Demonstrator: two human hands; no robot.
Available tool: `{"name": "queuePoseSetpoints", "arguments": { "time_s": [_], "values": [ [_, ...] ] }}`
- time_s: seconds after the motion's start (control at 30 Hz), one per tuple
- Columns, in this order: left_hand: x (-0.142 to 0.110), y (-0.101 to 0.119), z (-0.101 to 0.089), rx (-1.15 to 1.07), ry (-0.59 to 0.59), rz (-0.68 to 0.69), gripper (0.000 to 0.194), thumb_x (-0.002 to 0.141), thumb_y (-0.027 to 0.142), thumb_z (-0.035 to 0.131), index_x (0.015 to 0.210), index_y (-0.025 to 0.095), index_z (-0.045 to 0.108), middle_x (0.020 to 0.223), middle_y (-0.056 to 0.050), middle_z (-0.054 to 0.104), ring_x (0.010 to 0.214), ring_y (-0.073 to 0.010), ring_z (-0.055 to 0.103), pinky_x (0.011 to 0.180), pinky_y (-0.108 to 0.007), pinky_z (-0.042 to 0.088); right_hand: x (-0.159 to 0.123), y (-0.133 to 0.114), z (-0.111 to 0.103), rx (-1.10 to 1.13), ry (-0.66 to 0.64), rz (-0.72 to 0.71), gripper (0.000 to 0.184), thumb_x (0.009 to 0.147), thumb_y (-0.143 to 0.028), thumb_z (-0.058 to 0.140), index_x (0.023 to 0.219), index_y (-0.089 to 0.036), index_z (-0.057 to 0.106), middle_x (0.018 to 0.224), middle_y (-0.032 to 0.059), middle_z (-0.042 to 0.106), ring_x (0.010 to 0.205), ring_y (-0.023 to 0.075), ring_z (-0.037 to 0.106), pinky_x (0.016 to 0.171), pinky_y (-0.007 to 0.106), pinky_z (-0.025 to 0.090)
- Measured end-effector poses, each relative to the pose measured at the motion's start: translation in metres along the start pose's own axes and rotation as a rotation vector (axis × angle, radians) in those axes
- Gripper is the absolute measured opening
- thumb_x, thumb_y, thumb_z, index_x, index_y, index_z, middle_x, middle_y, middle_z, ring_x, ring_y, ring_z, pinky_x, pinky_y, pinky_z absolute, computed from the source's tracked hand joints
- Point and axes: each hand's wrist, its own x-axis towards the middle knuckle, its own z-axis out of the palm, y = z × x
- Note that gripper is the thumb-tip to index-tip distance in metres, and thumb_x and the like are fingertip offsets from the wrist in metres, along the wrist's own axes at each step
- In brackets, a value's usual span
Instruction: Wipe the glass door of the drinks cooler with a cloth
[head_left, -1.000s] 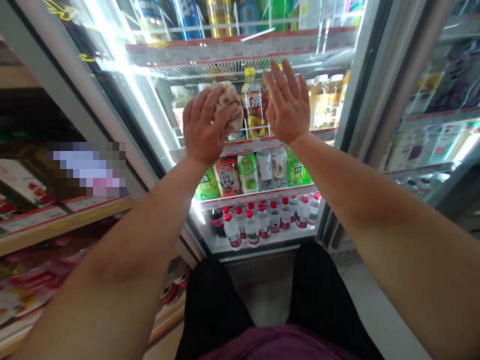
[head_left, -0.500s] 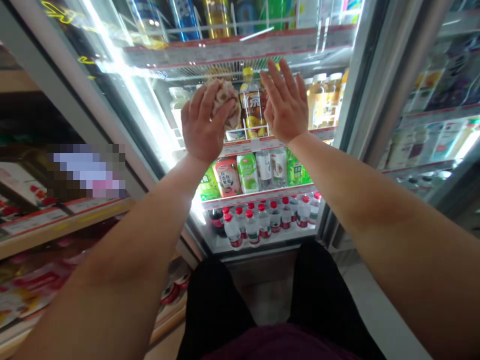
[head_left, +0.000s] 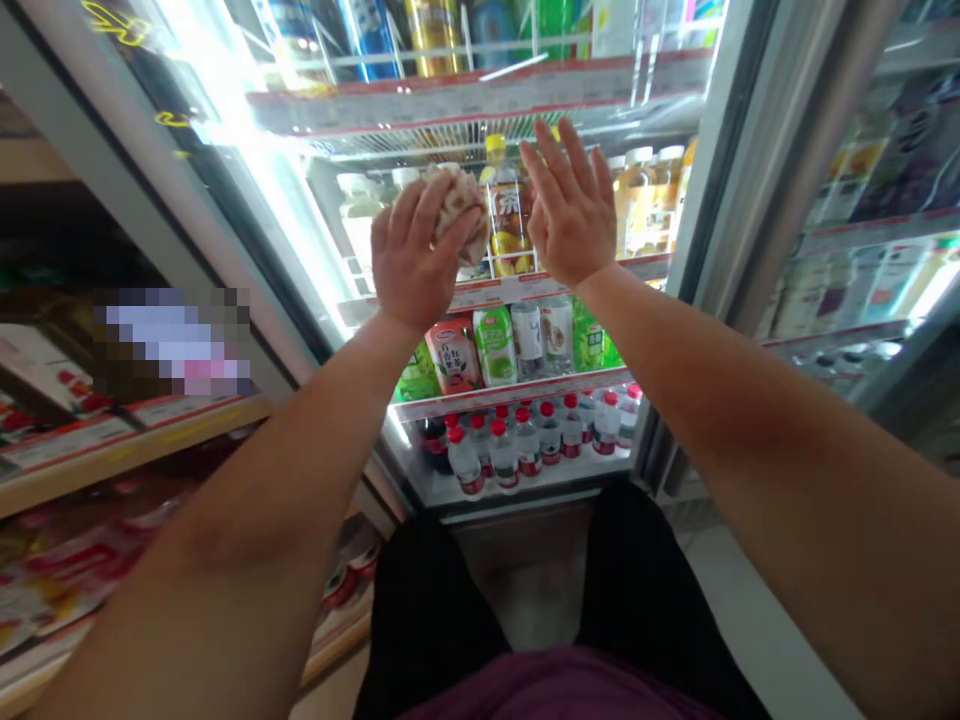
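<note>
Your left hand (head_left: 412, 268) grips a bunched cloth (head_left: 466, 222), seemingly pressed to the glass door (head_left: 514, 68), left of the yellow-capped bottle (head_left: 510, 212); your right hand (head_left: 576, 228) is open (perhaps bracing). Moving the cloth would call for even pressure.

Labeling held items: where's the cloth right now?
Head view: under the left hand, against the cooler's glass door, just left of the yellow-capped tea bottle.

Yellow-capped bottle (head_left: 510, 222): large 茶 on label. Red-labelled drink (head_left: 454, 355), shelf below: 百香果 and 红茶 read. Shelf-edge strips (head_left: 517, 291) were too small to read.
</note>
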Motion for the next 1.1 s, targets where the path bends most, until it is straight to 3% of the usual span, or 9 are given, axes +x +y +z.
{"name": "queuePoseSetpoints", "arguments": {
  "time_s": [0.1, 0.2, 0.3, 0.4, 0.57, 0.73, 0.87, 1.0, 1.1],
  "values": [
    [-0.001, 0.002, -0.001, -0.011, -0.029, 0.042, 0.047, 0.111, 0.044, 0.028, 0.151, 0.035, 0.051, 0.165, 0.009, 0.039, 0.161, -0.0149, 0.007, 0.128, -0.059, 0.015, 0.0, 0.0, 0.0, -0.018, 0.003, -0.005, 0.064, 0.101, -0.023, 0.031, 0.164, -0.028, 0.039, 0.171, -0.0034, 0.033, 0.162, 0.0199, 0.019, 0.136, 0.05, 0.018],
    [-0.002, -0.003, -0.003, -0.064, -0.082, 0.1, 0.053, 0.107, 0.053, 0.032, 0.156, 0.036, 0.045, 0.163, 0.009, 0.043, 0.162, -0.0165, 0.001, 0.131, -0.059, 0.005, 0.0, 0.001, 0.0, -0.038, 0.0, -0.001, 0.064, 0.101, -0.024, 0.03, 0.164, -0.033, 0.037, 0.171, -0.0067, 0.032, 0.162, 0.0175, 0.019, 0.136, 0.049, 0.019],
    [-0.001, -0.011, -0.005, -0.066, -0.066, 0.057, 0.055, 0.106, 0.056, 0.032, 0.157, 0.038, 0.041, 0.164, 0.013, 0.041, 0.161, -0.0133, -0.005, 0.132, -0.054, -0.001, 0.0, 0.001, -0.001, -0.059, -0.008, -0.004, 0.064, 0.101, -0.024, 0.029, 0.164, -0.033, 0.036, 0.171, -0.0068, 0.031, 0.162, 0.0165, 0.018, 0.136, 0.047, 0.019],
    [-0.004, -0.013, -0.003, -0.074, -0.061, 0.013, 0.058, 0.106, 0.057, 0.031, 0.158, 0.035, 0.04, 0.163, 0.013, 0.042, 0.161, -0.015, -0.008, 0.131, -0.057, -0.005, 0.0, 0.0, -0.002, -0.031, -0.02, 0.006, 0.064, 0.102, -0.025, 0.029, 0.165, -0.035, 0.035, 0.172, -0.0089, 0.028, 0.163, 0.0164, 0.016, 0.136, 0.048, 0.016],
    [-0.01, -0.005, 0.0, -0.143, -0.15, 0.027, 0.054, 0.106, 0.058, 0.029, 0.148, 0.035, 0.054, 0.161, 0.01, 0.046, 0.162, -0.0211, 0.007, 0.13, -0.06, 0.007, 0.0, -0.002, -0.004, -0.083, -0.012, -0.001, 0.064, 0.102, -0.024, 0.029, 0.164, -0.034, 0.036, 0.171, -0.0076, 0.031, 0.162, 0.0163, 0.019, 0.135, 0.05, 0.021],
    [-0.008, -0.013, -0.001, -0.182, -0.126, -0.008, 0.058, 0.103, 0.062, 0.029, 0.15, 0.037, 0.051, 0.16, 0.015, 0.045, 0.161, -0.0183, -0.007, 0.13, -0.059, -0.001, 0.0, -0.001, -0.003, -0.079, -0.006, -0.002, 0.065, 0.101, -0.024, 0.029, 0.165, -0.035, 0.036, 0.17, -0.0095, 0.03, 0.162, 0.0162, 0.019, 0.135, 0.051, 0.021],
    [-0.01, -0.017, 0.001, -0.173, -0.109, -0.02, 0.059, 0.103, 0.061, 0.029, 0.15, 0.034, 0.05, 0.16, 0.014, 0.047, 0.16, -0.0152, -0.011, 0.13, -0.058, -0.003, 0.0, -0.001, -0.003, -0.064, -0.012, 0.003, 0.064, 0.102, -0.026, 0.026, 0.164, -0.033, 0.036, 0.171, -0.0101, 0.028, 0.162, 0.015, 0.018, 0.136, 0.045, 0.017],
    [-0.011, -0.016, -0.002, -0.138, -0.175, 0.022, 0.052, 0.107, 0.057, 0.027, 0.142, 0.032, 0.057, 0.16, 0.014, 0.046, 0.159, -0.0157, 0.0, 0.13, -0.056, 0.002, 0.001, -0.001, -0.003, -0.03, -0.02, 0.008, 0.064, 0.101, -0.025, 0.027, 0.164, -0.03, 0.038, 0.171, -0.0066, 0.03, 0.162, 0.0176, 0.018, 0.136, 0.048, 0.017],
    [-0.012, -0.015, -0.008, -0.053, -0.144, -0.02, 0.048, 0.111, 0.053, 0.028, 0.139, 0.031, 0.061, 0.165, 0.01, 0.04, 0.157, -0.0203, 0.018, 0.125, -0.06, 0.015, 0.0, -0.001, -0.003, 0.0, -0.024, 0.016, 0.065, 0.101, -0.024, 0.03, 0.164, -0.033, 0.037, 0.171, -0.0064, 0.032, 0.162, 0.0199, 0.018, 0.136, 0.054, 0.018]
  ]
}}
